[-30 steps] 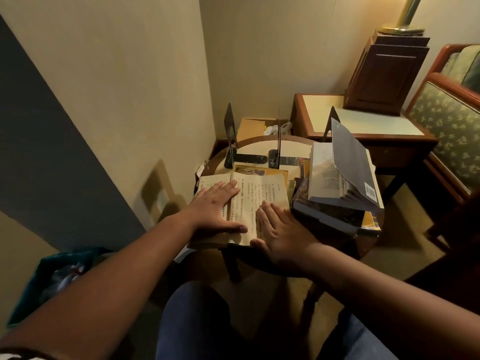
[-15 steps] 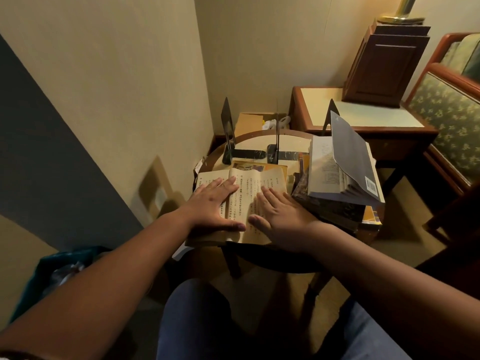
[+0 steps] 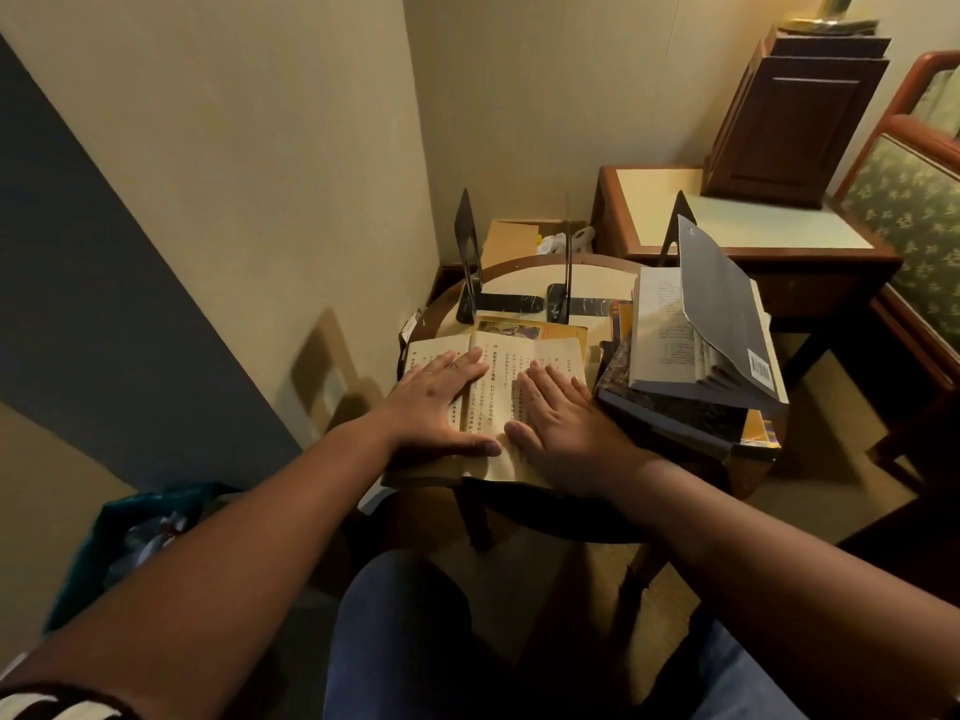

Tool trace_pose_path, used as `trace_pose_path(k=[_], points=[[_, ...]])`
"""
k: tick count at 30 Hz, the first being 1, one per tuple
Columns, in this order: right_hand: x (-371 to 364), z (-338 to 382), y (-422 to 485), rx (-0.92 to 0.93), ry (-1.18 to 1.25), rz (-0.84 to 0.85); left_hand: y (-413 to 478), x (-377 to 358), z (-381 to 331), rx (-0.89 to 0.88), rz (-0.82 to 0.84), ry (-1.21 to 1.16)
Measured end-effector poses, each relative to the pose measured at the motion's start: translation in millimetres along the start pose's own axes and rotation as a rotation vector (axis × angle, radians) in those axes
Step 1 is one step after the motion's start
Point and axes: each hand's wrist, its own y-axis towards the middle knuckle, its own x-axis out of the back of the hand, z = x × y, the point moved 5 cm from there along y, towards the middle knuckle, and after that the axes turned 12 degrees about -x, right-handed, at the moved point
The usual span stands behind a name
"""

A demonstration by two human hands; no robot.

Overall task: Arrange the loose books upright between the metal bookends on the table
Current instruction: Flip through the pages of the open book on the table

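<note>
Our left hand [image 3: 436,402] lies flat, fingers straight, on the left page of the open book [image 3: 493,402] at the round table's [image 3: 602,285] near edge. Our right hand [image 3: 561,423] presses the right page likewise. Black metal bookends [image 3: 464,236] stand behind, and rightward sits a stack of books [image 3: 670,350], perhaps four, its top cover lifted.

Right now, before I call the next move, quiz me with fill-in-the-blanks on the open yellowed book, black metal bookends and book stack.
The left hand and right hand both rest ____ on the open yellowed book. The black metal bookends stand on the round wooden table with ____ books upright between them. The grey-covered paperback, its cover lifted, tops the stack to the ____ of the open book.
Missing words: flat; no; right.
</note>
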Motion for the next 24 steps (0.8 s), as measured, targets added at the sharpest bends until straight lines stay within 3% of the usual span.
trace_pose_path(k=[10, 17, 24], points=[[-10, -6, -15, 0.077, -0.07, -0.065, -10, 7, -3, 0.03, -0.093, 0.107], [-13, 0, -11, 0.095, -0.015, -0.075, -55, 16, 22, 0.333, -0.325, -0.053], [-13, 6, -6, 0.093, -0.006, -0.067, -78, 27, 19, 0.352, -0.503, -0.246]])
